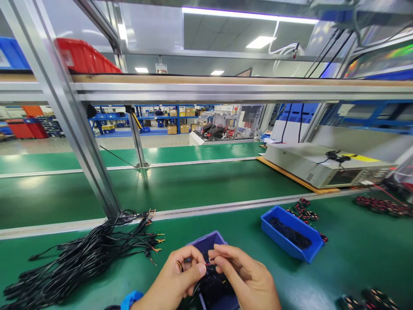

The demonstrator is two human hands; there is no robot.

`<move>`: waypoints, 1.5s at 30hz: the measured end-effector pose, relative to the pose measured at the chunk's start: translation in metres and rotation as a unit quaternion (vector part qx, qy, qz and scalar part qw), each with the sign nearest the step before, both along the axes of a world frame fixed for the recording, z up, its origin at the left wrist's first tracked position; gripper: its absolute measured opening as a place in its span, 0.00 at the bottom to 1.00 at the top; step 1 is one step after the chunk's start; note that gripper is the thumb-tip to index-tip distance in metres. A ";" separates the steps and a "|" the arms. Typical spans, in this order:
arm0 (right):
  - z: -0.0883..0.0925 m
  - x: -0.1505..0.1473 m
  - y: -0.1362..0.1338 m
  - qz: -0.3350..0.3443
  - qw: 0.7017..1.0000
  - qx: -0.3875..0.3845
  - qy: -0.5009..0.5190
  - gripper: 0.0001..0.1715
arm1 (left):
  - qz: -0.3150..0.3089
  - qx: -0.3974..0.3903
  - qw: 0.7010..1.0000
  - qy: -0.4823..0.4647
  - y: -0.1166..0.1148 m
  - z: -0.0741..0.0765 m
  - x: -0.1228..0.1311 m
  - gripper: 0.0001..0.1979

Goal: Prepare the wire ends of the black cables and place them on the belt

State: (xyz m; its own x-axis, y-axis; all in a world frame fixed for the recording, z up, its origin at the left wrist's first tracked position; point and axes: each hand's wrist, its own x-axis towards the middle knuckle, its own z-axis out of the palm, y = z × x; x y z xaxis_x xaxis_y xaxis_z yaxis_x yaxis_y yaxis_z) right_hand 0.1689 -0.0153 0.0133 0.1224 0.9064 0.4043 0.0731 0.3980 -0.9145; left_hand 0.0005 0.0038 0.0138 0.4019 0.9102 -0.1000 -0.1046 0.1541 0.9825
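My left hand (179, 275) and my right hand (243, 275) meet at the bottom centre, over a small dark blue bin (211, 241) that holds black parts. Both hands pinch thin coloured wire ends (208, 263) between fingertips and thumbs. A yellow wire shows against my left fingers. A blue cuff (130, 299) sits at my left wrist. A big bundle of black cables (80, 254) with stripped coloured tips lies to the left on the green mat.
A second blue bin (292, 232) with black pieces lies to the right, small red-black round parts (305, 209) behind it. A grey instrument box (322, 165) stands at the back right. An aluminium frame post (80, 142) rises at the left. More round parts (380, 204) lie far right.
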 end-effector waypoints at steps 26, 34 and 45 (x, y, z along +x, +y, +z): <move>0.010 -0.008 -0.002 -0.022 0.993 0.094 -0.065 0.07 | -0.046 -0.001 0.999 -0.006 -0.001 0.005 -0.003 0.23; 0.008 -0.002 -0.002 -0.025 0.997 0.051 -0.049 0.08 | -0.027 -0.009 0.999 -0.023 -0.001 0.003 -0.001 0.23; 0.011 0.004 0.000 0.017 0.982 0.091 -0.167 0.09 | -0.036 0.001 0.999 -0.022 0.000 0.001 -0.001 0.23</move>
State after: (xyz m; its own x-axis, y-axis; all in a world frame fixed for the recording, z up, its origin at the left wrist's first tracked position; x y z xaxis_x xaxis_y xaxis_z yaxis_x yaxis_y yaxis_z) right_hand 0.1729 -0.0152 0.0248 -0.0738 0.8171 0.5718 0.3413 0.5594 -0.7553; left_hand -0.0008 0.0042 0.0145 0.4710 0.8786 -0.0792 -0.1364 0.1612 0.9775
